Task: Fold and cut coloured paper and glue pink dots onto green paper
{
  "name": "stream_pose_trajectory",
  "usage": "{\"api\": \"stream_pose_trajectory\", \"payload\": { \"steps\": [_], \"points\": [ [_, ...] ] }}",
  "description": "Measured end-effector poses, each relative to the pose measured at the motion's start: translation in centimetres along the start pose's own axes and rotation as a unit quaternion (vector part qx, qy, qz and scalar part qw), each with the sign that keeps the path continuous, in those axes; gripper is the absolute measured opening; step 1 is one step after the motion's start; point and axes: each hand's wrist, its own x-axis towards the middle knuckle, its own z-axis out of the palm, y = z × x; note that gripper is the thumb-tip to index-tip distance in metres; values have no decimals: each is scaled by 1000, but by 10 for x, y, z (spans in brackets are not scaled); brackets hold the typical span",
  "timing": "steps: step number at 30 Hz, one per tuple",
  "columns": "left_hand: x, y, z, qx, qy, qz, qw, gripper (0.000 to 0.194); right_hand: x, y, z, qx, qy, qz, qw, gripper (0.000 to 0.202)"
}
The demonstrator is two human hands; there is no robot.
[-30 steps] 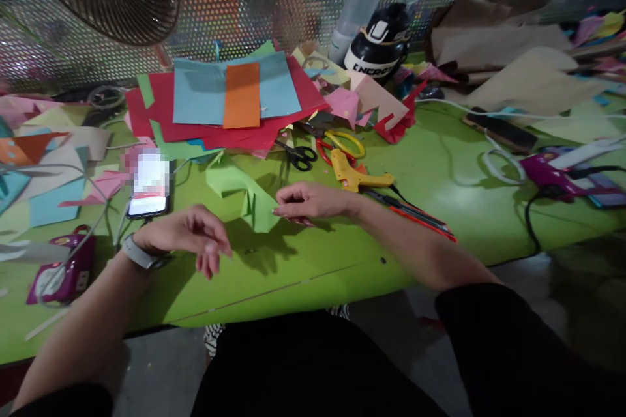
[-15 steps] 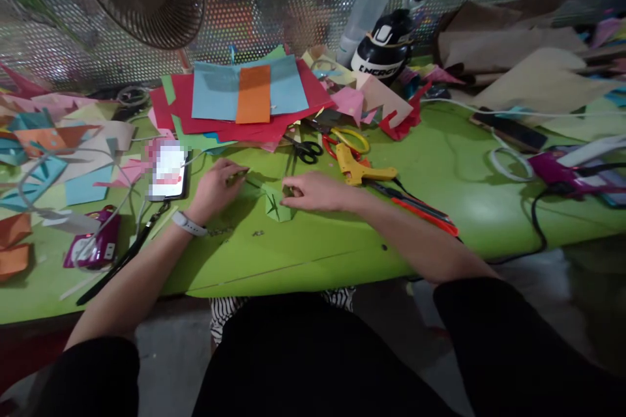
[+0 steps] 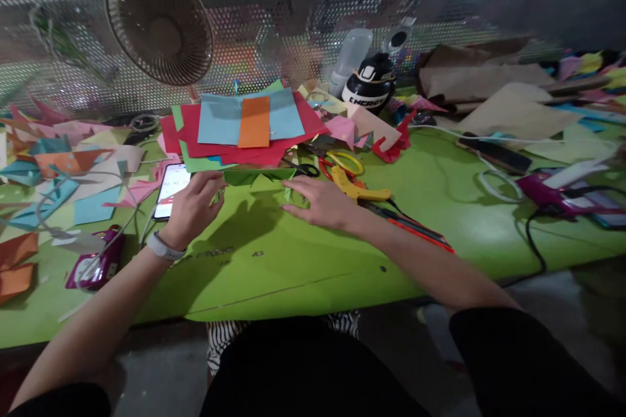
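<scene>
A folded piece of green paper (image 3: 261, 180) stands spread out wide on the green tabletop, a pointed flap at its middle. My left hand (image 3: 198, 203) is at its left end, fingers loosely bent and apart from the thumb, so open. At the right end, my right hand (image 3: 320, 201) has thumb and fingers spread, with the fingertips against or very near the paper. Whether either hand touches it firmly is unclear. Just beyond my right hand lie black-handled scissors (image 3: 308, 170) and a yellow glue gun (image 3: 359, 187).
Stacked coloured sheets (image 3: 288, 118) lie behind the hands. A lit phone (image 3: 172, 186) is beside my left hand. Further out are a fan (image 3: 161, 32), a purple power strip (image 3: 100, 260), a black bottle (image 3: 368, 88), a red-edged tool (image 3: 420, 228) and brown paper (image 3: 484, 81).
The green paper has gone from a small compact folded piece to a wide, spread shape farther back. My hands have moved apart and their fingers have loosened. The view has tilted up.
</scene>
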Motion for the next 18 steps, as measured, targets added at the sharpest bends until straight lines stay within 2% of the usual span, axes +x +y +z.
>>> {"api": "stream_pose_trajectory", "payload": {
  "steps": [3,6,9,11,16,18],
  "points": [
    [-13,-8,3,76,-66,51,994,21,-1,8,13,-25,-25,16,999,59],
    [-25,-14,5,122,-84,85,985,30,-2,13,20,-37,-41,2,998,58],
    [-30,-17,6,152,-71,111,980,29,-2,12,22,-39,-35,-24,998,55],
    [-30,-17,6,165,-52,106,979,28,1,11,23,-37,-27,-37,998,54],
    [-28,-16,4,161,-5,88,983,27,8,13,26,-29,-9,-1,1000,46],
    [-27,-16,3,137,4,91,986,25,7,16,25,-14,26,0,1000,40]
  ]
}}
